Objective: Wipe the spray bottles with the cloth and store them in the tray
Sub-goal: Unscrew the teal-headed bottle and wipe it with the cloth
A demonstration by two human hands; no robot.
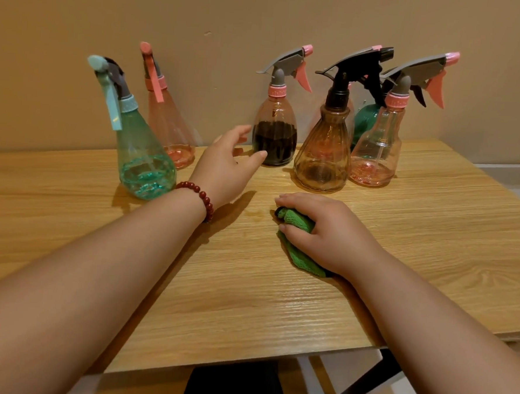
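Observation:
Several spray bottles stand along the back of the wooden table [276, 304]. A teal bottle [142, 156] and a pink cone bottle [172, 124] are at the left. A pink-capped bottle holding dark liquid [275, 130] stands in the middle, an amber ribbed bottle with a black trigger [324, 152] and a clear pink bottle [377, 149] at the right, with a dark green bottle [364, 121] behind them. My left hand [227, 167] hovers open just left of the dark-liquid bottle, fingers spread toward it. My right hand [320, 231] grips a bunched green cloth [298, 254] on the table. No tray is in view.
A beige wall rises right behind the bottles. The table's near edge and right edge are in view, with a black table leg [369, 383] below. A red bead bracelet [203, 199] is on my left wrist.

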